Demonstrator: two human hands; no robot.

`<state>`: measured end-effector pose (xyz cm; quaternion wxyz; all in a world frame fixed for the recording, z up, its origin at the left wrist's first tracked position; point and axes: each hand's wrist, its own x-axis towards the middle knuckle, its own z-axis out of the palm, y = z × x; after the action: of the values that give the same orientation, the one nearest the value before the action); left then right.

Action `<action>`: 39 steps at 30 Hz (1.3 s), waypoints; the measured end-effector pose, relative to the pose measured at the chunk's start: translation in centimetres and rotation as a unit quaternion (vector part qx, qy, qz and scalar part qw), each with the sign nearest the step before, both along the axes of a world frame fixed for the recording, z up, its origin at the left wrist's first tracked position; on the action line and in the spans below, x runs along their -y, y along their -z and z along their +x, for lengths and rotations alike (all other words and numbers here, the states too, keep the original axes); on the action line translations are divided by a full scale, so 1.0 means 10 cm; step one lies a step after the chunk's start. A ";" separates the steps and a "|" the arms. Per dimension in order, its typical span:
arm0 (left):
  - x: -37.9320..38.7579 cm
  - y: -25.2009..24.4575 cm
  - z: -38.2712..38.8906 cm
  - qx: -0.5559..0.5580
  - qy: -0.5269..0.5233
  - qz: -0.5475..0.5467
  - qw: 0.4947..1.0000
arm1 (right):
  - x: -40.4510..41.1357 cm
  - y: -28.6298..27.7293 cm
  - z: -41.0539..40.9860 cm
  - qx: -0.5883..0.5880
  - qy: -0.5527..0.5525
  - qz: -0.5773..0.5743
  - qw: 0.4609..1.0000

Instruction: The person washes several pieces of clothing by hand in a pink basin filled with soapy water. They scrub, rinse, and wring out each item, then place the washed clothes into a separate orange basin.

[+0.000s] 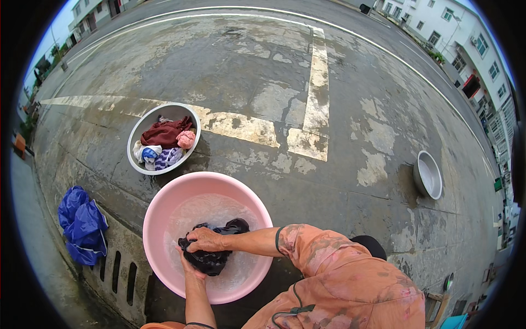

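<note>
Wet black cloth lies bunched in soapy water inside a pink plastic basin. My right hand comes in from the right and presses its fingers into the top of the cloth. From the near side, my left hand cups the cloth's left and lower edge, its fingers partly hidden behind the folds. Part of the cloth floats in a puffed lump beside my right wrist. Pale suds cover the water around both hands.
Beyond the pink basin stands a metal basin of clothes, with a dark red garment on top. Blue waterproof fabric lies left beside a slotted concrete drain cover. Another metal basin sits far right on wet concrete.
</note>
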<state>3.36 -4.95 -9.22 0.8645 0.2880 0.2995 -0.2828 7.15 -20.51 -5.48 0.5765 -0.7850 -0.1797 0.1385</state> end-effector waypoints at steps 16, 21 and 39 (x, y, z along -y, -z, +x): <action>0.46 -0.34 -0.23 0.062 -0.012 0.148 0.987 | 0.45 0.06 -0.10 0.305 0.034 -0.239 0.921; 0.22 -0.63 -0.24 0.210 -0.002 0.334 0.919 | 1.12 0.09 0.01 0.081 0.068 -0.322 0.941; -0.08 1.09 0.07 0.222 0.786 0.529 0.230 | 0.28 1.72 -0.38 0.302 -0.130 -0.472 0.818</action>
<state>4.09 -4.19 -20.09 -0.1097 0.8218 -0.1994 -0.5224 3.39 -23.32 -22.70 0.0289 -0.9328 -0.3574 0.0361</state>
